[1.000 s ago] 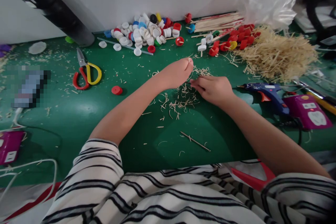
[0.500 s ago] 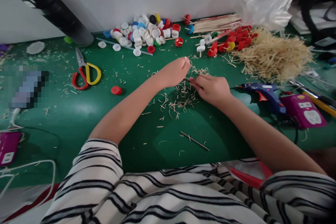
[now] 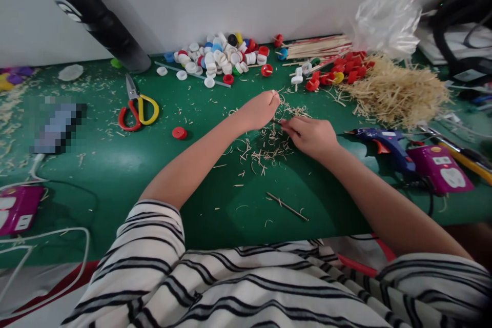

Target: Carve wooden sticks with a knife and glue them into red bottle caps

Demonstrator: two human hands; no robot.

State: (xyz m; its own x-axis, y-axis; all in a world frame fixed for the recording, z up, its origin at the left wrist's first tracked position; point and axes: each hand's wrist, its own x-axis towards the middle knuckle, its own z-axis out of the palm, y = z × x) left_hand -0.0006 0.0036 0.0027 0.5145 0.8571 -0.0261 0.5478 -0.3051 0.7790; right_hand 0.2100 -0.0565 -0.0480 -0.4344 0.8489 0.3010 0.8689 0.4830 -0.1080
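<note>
Over the middle of the green table, my left hand (image 3: pixel 261 110) is closed in a fist; its fingers are turned away and whatever it grips is hidden. Just to its right, my right hand (image 3: pixel 312 136) pinches a thin dark tool (image 3: pixel 276 122), whose tip points at the left hand. Only a short bit of this tool shows, so its kind is unclear. Thin pale shavings (image 3: pixel 265 151) lie scattered below both hands. Closer to me rests a slim metal rod (image 3: pixel 287 207). Left of my forearm sits a red bottle cap (image 3: pixel 179 133).
Scissors (image 3: pixel 139 107) and a phone (image 3: pixel 57 125) lie left, near a black bottle (image 3: pixel 105 28). Bottle caps (image 3: pixel 219 56) are heaped at the wall beside wooden sticks (image 3: pixel 319 47). Rightward are a straw-like pile (image 3: pixel 400 87), a blue glue gun (image 3: pixel 388 143) and a purple box (image 3: pixel 440 169).
The view has shifted slightly, so everything sits a little lower and the left side farther right. Both hands keep nearly the same pose and place over the shavings.
</note>
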